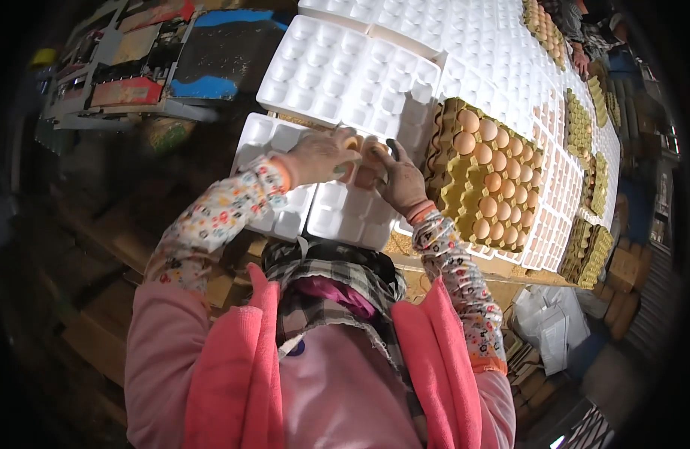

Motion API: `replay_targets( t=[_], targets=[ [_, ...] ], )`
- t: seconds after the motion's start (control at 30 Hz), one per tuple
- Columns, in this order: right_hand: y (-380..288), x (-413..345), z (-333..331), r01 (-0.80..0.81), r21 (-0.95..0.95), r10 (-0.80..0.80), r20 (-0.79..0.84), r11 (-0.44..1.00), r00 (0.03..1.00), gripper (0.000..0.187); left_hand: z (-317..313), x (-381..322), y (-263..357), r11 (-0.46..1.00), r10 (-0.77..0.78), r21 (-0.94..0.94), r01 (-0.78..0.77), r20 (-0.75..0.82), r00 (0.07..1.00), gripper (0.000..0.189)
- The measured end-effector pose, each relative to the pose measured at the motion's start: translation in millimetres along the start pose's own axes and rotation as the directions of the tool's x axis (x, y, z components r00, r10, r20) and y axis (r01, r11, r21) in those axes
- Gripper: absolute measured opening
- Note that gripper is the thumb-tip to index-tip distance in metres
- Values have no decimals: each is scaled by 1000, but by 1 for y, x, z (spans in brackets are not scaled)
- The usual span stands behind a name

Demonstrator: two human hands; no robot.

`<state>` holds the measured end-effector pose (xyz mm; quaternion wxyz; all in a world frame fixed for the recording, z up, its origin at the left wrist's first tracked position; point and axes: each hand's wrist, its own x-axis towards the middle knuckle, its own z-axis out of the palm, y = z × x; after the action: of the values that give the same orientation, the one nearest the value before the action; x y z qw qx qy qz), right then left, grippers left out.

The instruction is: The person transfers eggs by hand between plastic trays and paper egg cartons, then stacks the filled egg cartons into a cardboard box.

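Observation:
My left hand (321,156) reaches over a white foam egg tray (345,216), its fingers curled around brown eggs (351,142). Close beside it, my right hand (404,182) has its thumb and fingers about another brown egg (373,150), with one dark-tipped finger raised. A further egg (365,179) sits low between the two hands, in the tray's cells. Fingers hide parts of these eggs. Right of my right hand stands a stack of pulp egg trays (454,193); its top one holds many brown eggs (499,161) and has bare cells on the near left.
Beyond lie more white trays (314,62) across the wooden table (496,268). Filled white trays (552,210) and pulp tray stacks (589,255) are on the right. At far right another person's hand (579,60) shows. Machinery (126,90) stands left; white sheets (550,322) lie below the table.

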<state>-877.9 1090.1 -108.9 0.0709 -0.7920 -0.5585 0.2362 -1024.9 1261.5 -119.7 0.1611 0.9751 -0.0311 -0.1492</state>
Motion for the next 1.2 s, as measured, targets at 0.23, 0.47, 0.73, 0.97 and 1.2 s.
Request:
replay_targets(
  t=[0.23, 0.47, 0.73, 0.97, 1.2],
  targets=[
    [7, 12, 28, -119, -25, 112, -193, 993, 975, 55, 43, 20, -19, 931, -364, -249, 266, -671, 646, 48],
    [-31, -76, 13, -55, 340, 198, -403, 939, 893, 50, 70, -77, 39, 805, -583, -206, 557, -452, 675, 72],
    [-24, -165, -58, 81, 513, 119, -346, 855, 930, 49, 63, -22, 31, 677, -696, -44, 734, -362, 620, 66],
    [140, -234, -131, -180, 126, 219, -534, 976, 816, 63, -58, 106, 235, 963, 27, -233, -137, -422, 906, 63],
    [192, -219, -133, 69, 318, 45, -335, 945, 941, 46, -65, 145, 243, 371, -312, -917, -144, -269, 911, 38]
  ],
)
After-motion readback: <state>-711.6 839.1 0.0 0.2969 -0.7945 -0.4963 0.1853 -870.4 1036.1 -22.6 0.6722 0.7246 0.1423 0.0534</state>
